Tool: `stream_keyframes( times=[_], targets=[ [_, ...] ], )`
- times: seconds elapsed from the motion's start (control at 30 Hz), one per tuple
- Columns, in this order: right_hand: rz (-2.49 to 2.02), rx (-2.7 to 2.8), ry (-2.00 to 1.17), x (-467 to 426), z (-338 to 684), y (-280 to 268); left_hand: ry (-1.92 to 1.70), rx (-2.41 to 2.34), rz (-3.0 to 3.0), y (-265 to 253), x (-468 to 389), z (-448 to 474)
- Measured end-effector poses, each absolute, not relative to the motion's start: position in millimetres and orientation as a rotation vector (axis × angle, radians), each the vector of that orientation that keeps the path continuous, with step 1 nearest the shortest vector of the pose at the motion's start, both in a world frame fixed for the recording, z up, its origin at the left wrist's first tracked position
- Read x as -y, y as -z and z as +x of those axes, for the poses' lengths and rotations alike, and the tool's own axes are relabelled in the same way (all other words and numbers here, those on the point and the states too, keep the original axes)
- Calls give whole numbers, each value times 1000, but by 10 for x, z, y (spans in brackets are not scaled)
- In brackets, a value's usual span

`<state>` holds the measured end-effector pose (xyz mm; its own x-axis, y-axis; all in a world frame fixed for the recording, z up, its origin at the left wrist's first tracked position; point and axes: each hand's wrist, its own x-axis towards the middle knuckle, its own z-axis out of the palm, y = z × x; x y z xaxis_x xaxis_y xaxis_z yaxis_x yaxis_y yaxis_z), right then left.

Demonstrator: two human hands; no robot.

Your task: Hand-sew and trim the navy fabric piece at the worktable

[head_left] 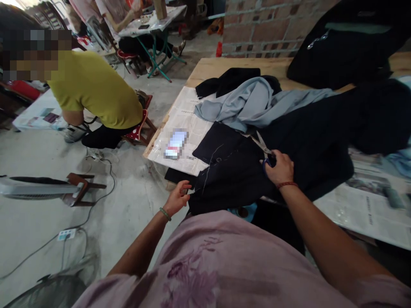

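My right hand [281,167] is closed round the handles of a pair of scissors [262,143], whose blades point up and left, spread apart. They lie over a large dark cloth [237,171] spread across the table. White stitch marks and a loose pale thread [210,164] show on the cloth's left part. My left hand [176,199] is at the cloth's lower left edge, fingers bent but apart, with nothing visible between them; whether the fingertips touch the cloth is unclear. Beyond the scissors lies a crumpled light blue-grey cloth [247,102].
A lit phone [176,143] lies on newspaper [188,105] at the wooden table's [218,66] left corner. A black bag [346,47] stands at the back right. To the left, a person in a yellow shirt [96,87] sits on a stool; fans [38,188] and cables are on the floor.
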<state>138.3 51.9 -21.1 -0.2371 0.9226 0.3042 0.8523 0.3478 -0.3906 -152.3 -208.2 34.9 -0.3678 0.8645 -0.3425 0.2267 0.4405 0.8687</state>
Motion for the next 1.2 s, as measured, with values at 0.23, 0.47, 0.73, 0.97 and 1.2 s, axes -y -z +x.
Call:
stream_keyframes(
  times=[0.23,0.47,0.73,0.97,1.2],
  targets=[
    [-1594,2124,-327,-505,1348,-12,-789,-1523,563,-286,2136,-1565],
    [-1919,2092,-185,-532,1502,-480,-797,-1574,560,-293,2260,-1514],
    [-2064,2610,-350,-577,1950,-381,-1068,-1991,1228,-56,2178,-1581],
    [-1985,2487,-174,-490,1907,-351,-892,-1928,1300,66,2115,-1493],
    [-1867,2302,-136,-38,1733,-270,-1152,-1450,697,-267,2199,-1489]
  ],
)
